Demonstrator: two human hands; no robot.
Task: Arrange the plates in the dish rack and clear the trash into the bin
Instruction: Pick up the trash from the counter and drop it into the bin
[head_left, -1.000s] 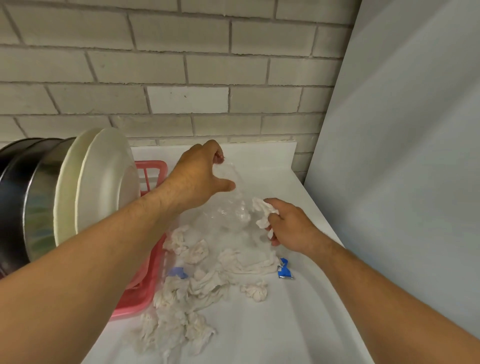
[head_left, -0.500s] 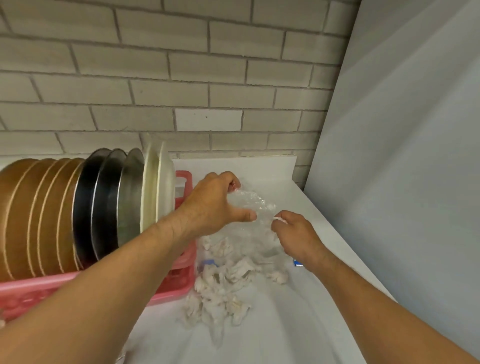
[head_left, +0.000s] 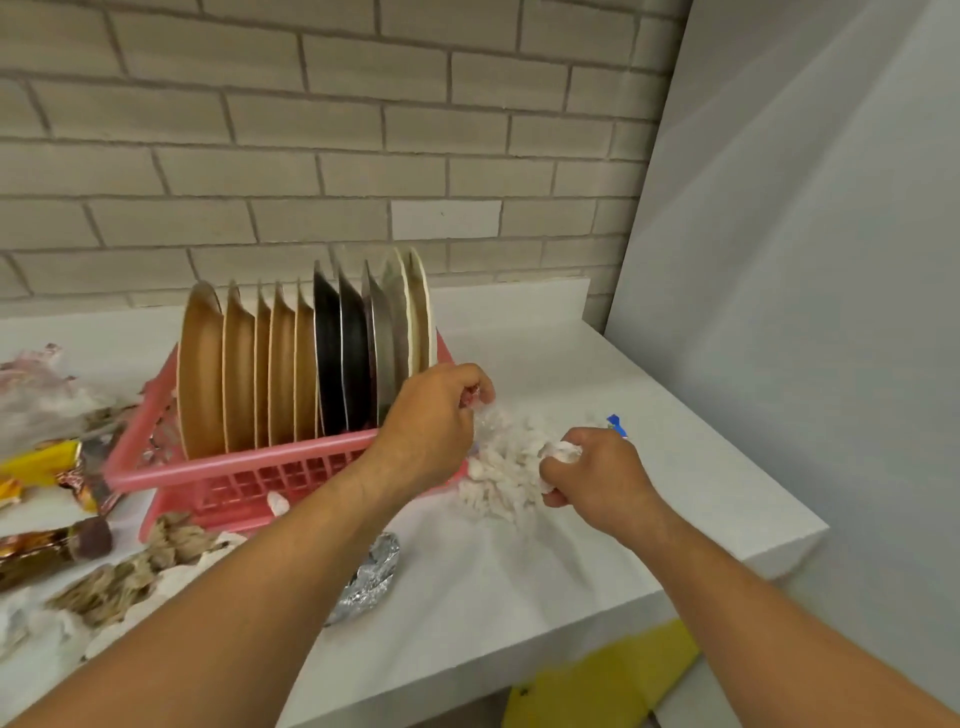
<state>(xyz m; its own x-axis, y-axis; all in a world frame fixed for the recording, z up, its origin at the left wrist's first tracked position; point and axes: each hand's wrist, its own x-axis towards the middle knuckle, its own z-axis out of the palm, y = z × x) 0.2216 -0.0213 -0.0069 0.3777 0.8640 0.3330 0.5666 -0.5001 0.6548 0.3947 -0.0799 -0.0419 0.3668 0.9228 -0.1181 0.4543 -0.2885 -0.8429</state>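
— Where are the plates?
— The plates (head_left: 291, 364) stand on edge in a row in the pink dish rack (head_left: 234, 475) on the white counter (head_left: 519, 582). Brown ones are at the left, black in the middle and pale ones at the right end.
— And the hands?
— The left hand (head_left: 431, 421) is just beside the rack's right end. Its curled fingers pinch a bit of clear plastic (head_left: 485, 413) at the top of a pile of crumpled white tissue (head_left: 498, 473). The right hand (head_left: 597, 480) grips a wad of that tissue, fingers closed round it.
— Other trash?
— A blue scrap (head_left: 616, 423) lies just behind the right hand. A foil ball (head_left: 374, 571) sits in front of the rack, and wrappers (head_left: 47, 462) and brown crumpled paper (head_left: 119, 577) lie to its left.
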